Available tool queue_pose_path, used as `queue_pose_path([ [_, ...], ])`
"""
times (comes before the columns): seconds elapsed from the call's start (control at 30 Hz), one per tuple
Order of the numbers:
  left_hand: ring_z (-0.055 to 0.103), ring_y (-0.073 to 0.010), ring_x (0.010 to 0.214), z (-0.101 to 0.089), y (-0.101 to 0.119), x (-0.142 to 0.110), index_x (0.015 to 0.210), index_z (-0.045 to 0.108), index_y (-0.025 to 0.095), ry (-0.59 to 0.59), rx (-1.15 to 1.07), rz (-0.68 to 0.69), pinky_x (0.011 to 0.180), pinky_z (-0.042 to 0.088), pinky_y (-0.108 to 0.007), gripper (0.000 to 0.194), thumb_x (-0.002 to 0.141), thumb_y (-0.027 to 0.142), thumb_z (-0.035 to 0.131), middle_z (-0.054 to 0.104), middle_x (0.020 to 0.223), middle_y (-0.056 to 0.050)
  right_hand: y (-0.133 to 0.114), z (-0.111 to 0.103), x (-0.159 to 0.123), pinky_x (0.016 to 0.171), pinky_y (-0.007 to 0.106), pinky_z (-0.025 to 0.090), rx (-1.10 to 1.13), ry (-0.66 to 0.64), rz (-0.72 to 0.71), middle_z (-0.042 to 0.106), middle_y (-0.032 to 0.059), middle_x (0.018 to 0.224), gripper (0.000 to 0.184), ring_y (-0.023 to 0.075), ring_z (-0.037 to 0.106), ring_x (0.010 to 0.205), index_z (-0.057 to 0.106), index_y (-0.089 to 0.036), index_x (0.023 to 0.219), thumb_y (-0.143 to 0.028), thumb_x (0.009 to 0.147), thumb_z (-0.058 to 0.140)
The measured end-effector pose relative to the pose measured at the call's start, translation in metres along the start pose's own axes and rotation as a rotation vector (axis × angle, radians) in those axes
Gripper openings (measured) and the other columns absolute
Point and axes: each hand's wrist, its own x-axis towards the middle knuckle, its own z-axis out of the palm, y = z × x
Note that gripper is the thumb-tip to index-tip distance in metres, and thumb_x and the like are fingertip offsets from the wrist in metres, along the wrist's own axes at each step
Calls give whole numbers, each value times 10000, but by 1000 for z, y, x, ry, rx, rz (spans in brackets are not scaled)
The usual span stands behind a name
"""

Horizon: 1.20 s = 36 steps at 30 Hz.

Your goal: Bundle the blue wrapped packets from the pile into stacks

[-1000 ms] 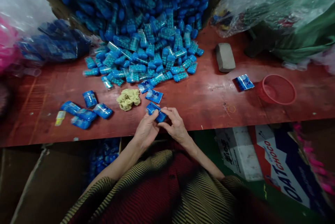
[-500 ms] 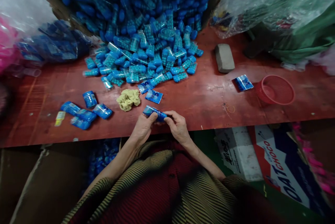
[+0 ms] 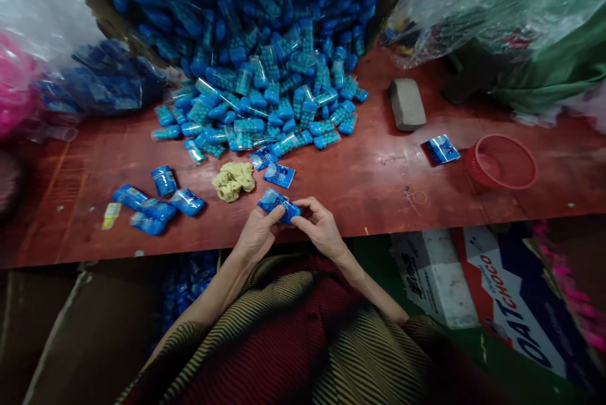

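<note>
Between my two hands, just over the table's front edge, is a blue printed wrapper (image 3: pixel 273 199). My left hand (image 3: pixel 259 228) pinches its left part with the thumb on top. The thumb and fingers of my right hand (image 3: pixel 322 226) close on its right end. Whether anything is inside the wrapper, I cannot tell. Flat blue wrappers (image 3: pixel 279 175) lie a little beyond my hands. To their left sits a crumpled pale yellow lump (image 3: pixel 234 180). Farther left, several blue-wrapped containers (image 3: pixel 187 201) are grouped beside a small yellow-and-white piece (image 3: pixel 110 216).
A large heap of clear bottles with blue caps and blue beads (image 3: pixel 265 96) spills from a carton across the red table (image 3: pixel 360 184). Rightward are a grey block (image 3: pixel 407 105), another blue wrapper stack (image 3: pixel 443 149) and a red plastic basket (image 3: pixel 502 162). Plastic bags (image 3: pixel 473 7) stand behind.
The blue wrapper in my hands has turned so that more of its printed face shows. Both hands keep hold of it in nearly the same place. The view has shifted slightly.
</note>
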Motion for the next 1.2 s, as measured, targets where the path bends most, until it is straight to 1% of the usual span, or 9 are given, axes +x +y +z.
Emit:
queue_pose_path([
  [0.13,651,-150,630,0,1,-1,894,641,130,-49,58,-16,521,536,-219,375,587,262,809,698,743,-37,1,-2,3,849,336,487,113,-27,47,604,27,1059,383,170,579,930,563,-242,1039,-335,701,717],
  [0.27,658,-170,614,4,4,-1,895,647,126,-93,59,-76,495,531,-225,413,563,296,822,702,722,-59,2,-5,5,817,327,511,261,-113,84,586,41,1198,517,184,579,993,531,-263,1103,-369,651,758],
  [0.43,630,-135,570,4,0,-3,818,648,123,-65,55,-92,550,532,-236,354,551,268,829,691,693,-39,4,-5,4,806,300,511,311,-155,119,605,25,1134,598,174,579,992,533,-276,1144,-334,610,795],
  [0.6,641,-133,611,7,-4,-7,800,637,133,-22,48,-58,621,532,-249,279,595,227,802,689,717,-23,5,-4,0,777,294,516,268,-142,90,610,31,1097,561,173,587,962,537,-280,1162,-355,654,761],
  [0.77,673,-186,726,7,3,-8,891,638,130,-80,45,-138,625,546,-269,362,609,287,799,713,798,-63,2,-7,2,809,301,509,212,-174,68,587,36,1163,560,165,580,965,509,-280,1229,-307,708,712],
  [0.87,679,-212,801,7,5,-8,936,639,132,-77,43,-107,672,555,-298,380,627,296,788,720,818,-75,0,-8,5,838,306,499,196,-187,61,560,38,1226,561,164,570,984,488,-275,1267,-274,738,675],
  [1.0,680,-235,803,11,2,-10,833,653,111,-62,60,-109,725,555,-343,329,610,306,797,709,728,-76,0,-8,4,839,297,493,181,-188,89,602,22,1149,623,171,573,993,500,-279,1270,-233,686,712],
  [1.1,679,-230,770,15,-2,-11,766,636,114,-12,48,-97,710,559,-353,343,589,355,803,691,684,-60,1,-6,1,822,305,501,173,-173,100,613,18,1134,558,174,582,972,527,-277,1249,-253,711,677],
  [1.2,672,-203,739,17,-4,-12,786,626,117,10,46,-94,672,560,-327,376,583,379,803,692,725,-58,2,-5,0,817,308,503,170,-150,88,593,28,1197,514,178,578,989,529,-274,1252,-286,749,635],
])
